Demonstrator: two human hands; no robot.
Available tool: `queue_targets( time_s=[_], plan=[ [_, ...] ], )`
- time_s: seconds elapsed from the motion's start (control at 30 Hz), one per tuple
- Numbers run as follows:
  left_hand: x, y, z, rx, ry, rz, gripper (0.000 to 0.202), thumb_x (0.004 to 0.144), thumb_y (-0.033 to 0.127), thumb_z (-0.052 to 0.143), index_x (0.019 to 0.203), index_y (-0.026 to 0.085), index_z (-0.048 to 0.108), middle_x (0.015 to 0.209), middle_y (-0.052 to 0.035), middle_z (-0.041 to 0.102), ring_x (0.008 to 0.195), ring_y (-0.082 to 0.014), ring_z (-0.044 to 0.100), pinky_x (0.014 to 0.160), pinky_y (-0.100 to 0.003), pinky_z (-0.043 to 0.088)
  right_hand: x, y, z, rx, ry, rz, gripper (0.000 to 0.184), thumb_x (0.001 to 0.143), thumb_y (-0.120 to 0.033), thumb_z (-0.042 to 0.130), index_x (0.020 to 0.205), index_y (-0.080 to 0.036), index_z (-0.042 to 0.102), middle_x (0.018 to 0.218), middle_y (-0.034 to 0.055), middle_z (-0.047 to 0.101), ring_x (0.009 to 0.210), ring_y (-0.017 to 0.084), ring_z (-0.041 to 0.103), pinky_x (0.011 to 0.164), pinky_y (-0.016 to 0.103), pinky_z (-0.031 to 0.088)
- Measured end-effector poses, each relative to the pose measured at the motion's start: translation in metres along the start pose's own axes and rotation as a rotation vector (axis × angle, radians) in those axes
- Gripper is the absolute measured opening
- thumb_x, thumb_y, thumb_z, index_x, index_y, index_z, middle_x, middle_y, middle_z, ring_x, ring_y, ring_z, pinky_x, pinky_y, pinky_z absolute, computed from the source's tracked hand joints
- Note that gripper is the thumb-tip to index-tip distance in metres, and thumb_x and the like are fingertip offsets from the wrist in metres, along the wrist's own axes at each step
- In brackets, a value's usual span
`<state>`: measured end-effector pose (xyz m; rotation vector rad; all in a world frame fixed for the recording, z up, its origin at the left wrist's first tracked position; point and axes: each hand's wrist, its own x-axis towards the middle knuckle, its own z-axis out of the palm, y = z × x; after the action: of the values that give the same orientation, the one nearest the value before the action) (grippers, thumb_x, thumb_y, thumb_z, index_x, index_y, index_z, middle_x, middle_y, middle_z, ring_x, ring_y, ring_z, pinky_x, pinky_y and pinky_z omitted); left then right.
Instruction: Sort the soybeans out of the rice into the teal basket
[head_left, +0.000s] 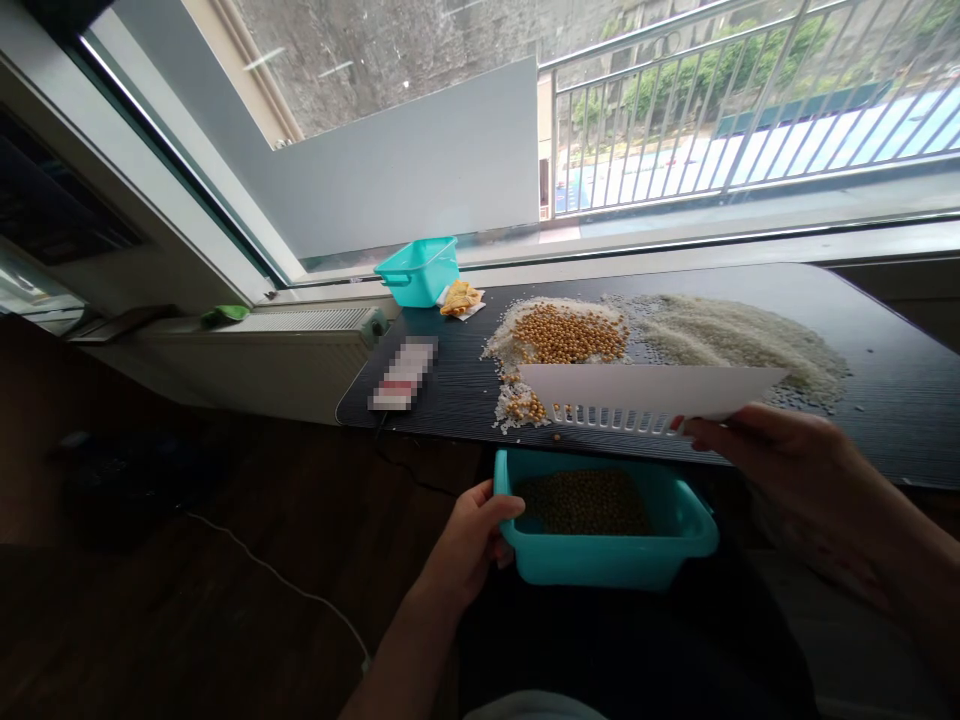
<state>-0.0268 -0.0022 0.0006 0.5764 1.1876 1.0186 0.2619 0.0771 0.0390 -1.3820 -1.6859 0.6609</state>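
My left hand is wrapped round the left end of a turquoise plastic tub, thumb over its rim. Small dark greenish-brown beans lie inside this tub, which is held just below the table's front edge. In my right hand is a thin white sheet with a row of slots along its lower edge. It stands on edge over the table, in front of a heap of yellow soybeans on white grains. More soybeans and grains lie left of the slotted sheet.
A broad heap of pale rice-like grains covers the right part of the dark table. At the back left stand another turquoise tub and a yellow crumpled item. A blurred-out device with a cable lies nearer. Behind is a window.
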Motion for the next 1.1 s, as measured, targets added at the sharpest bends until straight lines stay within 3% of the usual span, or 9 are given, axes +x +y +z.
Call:
queue_targets(
  time_s=[0.17, 0.3, 0.4, 0.53, 0.7, 0.87, 1.1],
  plan=[
    [0.0, 0.001, -0.002, 0.017, 0.015, 0.007, 0.035, 0.058, 0.04, 0.081, 0.07, 0.018, 0.056, 0.044, 0.011, 0.041, 0.034, -0.0037, 0.031, 0.036, -0.018, 0.021, -0.001, 0.005, 0.001, 0.003, -0.062, -0.019, 0.051, 0.068, -0.079, 0.065, 0.081, -0.032, 0.081, 0.074, 0.0026, 0.078, 0.066, 0.029, 0.07, 0.061, 0.042, 0.059],
    [-0.001, 0.002, -0.004, 0.023, 0.016, 0.012, 0.034, 0.058, 0.039, 0.08, 0.07, 0.018, 0.056, 0.043, 0.0107, 0.041, 0.034, -0.0038, 0.03, 0.036, -0.018, 0.022, -0.005, -0.01, 0.01, 0.074, -0.059, 0.003, 0.047, 0.07, -0.073, 0.069, 0.083, -0.03, 0.081, 0.077, 0.0039, 0.078, 0.067, 0.027, 0.07, 0.062, 0.041, 0.06],
    [-0.002, 0.003, -0.007, 0.028, 0.034, 0.03, 0.033, 0.058, 0.039, 0.079, 0.068, 0.018, 0.056, 0.042, 0.0104, 0.041, 0.034, -0.0039, 0.03, 0.035, -0.018, 0.021, -0.008, -0.03, 0.034, 0.19, -0.075, 0.02, 0.039, 0.071, -0.064, 0.071, 0.07, -0.026, 0.076, 0.065, 0.0034, 0.074, 0.057, 0.022, 0.066, 0.052, 0.033, 0.056],
    [-0.002, 0.002, -0.013, 0.029, 0.065, 0.059, 0.032, 0.057, 0.038, 0.079, 0.067, 0.018, 0.055, 0.042, 0.0105, 0.041, 0.034, -0.004, 0.029, 0.035, -0.018, 0.02, -0.012, -0.052, 0.076, 0.336, -0.119, 0.02, 0.03, 0.076, -0.052, 0.07, 0.077, -0.023, 0.076, 0.07, 0.0044, 0.076, 0.065, 0.023, 0.07, 0.057, 0.032, 0.057],
    [0.002, -0.003, -0.021, 0.033, 0.11, 0.088, 0.032, 0.06, 0.037, 0.079, 0.069, 0.018, 0.055, 0.043, 0.0108, 0.042, 0.033, -0.0037, 0.031, 0.035, -0.018, 0.02, -0.014, -0.055, 0.109, 0.328, -0.127, -0.016, 0.029, 0.08, -0.046, 0.065, 0.069, -0.021, 0.072, 0.064, 0.0029, 0.072, 0.059, 0.02, 0.065, 0.053, 0.029, 0.053],
    [0.004, -0.003, -0.022, 0.032, 0.147, 0.107, 0.03, 0.059, 0.035, 0.079, 0.068, 0.018, 0.056, 0.043, 0.0106, 0.043, 0.032, -0.0039, 0.032, 0.034, -0.018, 0.021, -0.018, -0.043, 0.108, 0.298, -0.069, -0.01, 0.025, 0.08, -0.041, 0.064, 0.081, -0.02, 0.077, 0.075, 0.0036, 0.078, 0.066, 0.022, 0.07, 0.059, 0.03, 0.056],
    [0.003, 0.001, -0.009, 0.033, 0.117, 0.081, 0.033, 0.055, 0.037, 0.081, 0.065, 0.018, 0.056, 0.041, 0.0102, 0.043, 0.032, -0.0044, 0.032, 0.033, -0.019, 0.024, -0.018, -0.025, 0.079, 0.167, 0.092, 0.023, 0.022, 0.076, -0.039, 0.065, 0.082, -0.022, 0.078, 0.076, 0.0019, 0.08, 0.065, 0.022, 0.074, 0.059, 0.03, 0.057]
  ],
)
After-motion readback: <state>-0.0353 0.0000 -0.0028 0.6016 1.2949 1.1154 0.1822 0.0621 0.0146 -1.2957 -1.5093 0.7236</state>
